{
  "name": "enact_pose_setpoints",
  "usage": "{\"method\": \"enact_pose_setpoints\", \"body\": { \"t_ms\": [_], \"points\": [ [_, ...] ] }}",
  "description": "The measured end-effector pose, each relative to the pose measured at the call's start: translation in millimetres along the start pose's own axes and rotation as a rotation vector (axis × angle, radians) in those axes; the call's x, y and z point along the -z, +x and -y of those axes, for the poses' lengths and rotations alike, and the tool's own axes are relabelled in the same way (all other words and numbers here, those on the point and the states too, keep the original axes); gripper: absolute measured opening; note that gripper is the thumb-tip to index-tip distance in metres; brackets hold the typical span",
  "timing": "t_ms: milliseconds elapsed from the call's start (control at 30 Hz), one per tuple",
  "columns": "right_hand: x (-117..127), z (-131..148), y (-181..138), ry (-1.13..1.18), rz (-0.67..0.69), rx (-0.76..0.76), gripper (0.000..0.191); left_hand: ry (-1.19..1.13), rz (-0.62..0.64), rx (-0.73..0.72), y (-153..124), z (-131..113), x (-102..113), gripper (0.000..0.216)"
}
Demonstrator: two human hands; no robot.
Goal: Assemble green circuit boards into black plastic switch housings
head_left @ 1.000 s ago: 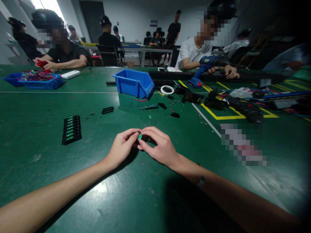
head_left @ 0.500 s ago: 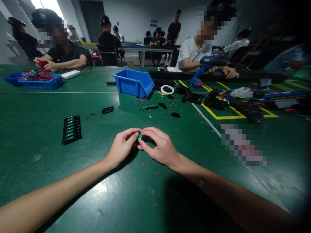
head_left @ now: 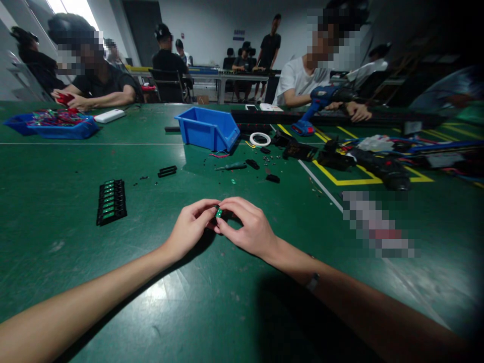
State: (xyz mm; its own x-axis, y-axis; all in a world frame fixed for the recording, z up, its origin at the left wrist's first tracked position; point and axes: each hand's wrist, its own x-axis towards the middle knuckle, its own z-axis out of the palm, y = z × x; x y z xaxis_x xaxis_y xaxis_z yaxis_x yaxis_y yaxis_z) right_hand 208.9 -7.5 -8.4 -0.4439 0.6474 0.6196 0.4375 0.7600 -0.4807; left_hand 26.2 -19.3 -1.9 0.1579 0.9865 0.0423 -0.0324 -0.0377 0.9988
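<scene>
My left hand [head_left: 189,229] and my right hand [head_left: 247,229] meet low over the green table [head_left: 56,212], fingertips pinched together. Between them sits a small green part in a dark holder [head_left: 219,213], mostly hidden by the fingers. Both hands grip it, thumbs underneath. To the left lies a black strip of several green parts [head_left: 111,201]. Farther back are a screwdriver with a green grip [head_left: 231,166] and a blue bin [head_left: 208,129].
Small black pieces [head_left: 167,171] and screws lie behind my hands. A roll of white tape [head_left: 260,139], power drills [head_left: 381,171] and cables crowd the right. Another blue tray [head_left: 53,126] stands far left. Several people work across the table; one holds a blue drill [head_left: 319,103].
</scene>
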Motion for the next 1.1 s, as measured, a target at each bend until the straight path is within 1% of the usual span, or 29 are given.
{"method": "enact_pose_setpoints", "body": {
  "t_ms": [267,667,1100],
  "points": [
    [-0.2,0.1,0.0,0.015,-0.007,0.009,0.018,0.006,-0.002,0.006,-1.2,-4.8,-0.9,0.029],
    [-0.2,0.6,-0.5,0.011,-0.009,0.010,0.019,0.002,-0.001,-0.004,-0.7,0.6,1.3,0.035],
    [-1.0,0.8,-0.2,0.016,-0.024,0.021,0.020,-0.002,-0.013,-0.004,-0.5,-0.2,0.5,0.032]
  ]
}}
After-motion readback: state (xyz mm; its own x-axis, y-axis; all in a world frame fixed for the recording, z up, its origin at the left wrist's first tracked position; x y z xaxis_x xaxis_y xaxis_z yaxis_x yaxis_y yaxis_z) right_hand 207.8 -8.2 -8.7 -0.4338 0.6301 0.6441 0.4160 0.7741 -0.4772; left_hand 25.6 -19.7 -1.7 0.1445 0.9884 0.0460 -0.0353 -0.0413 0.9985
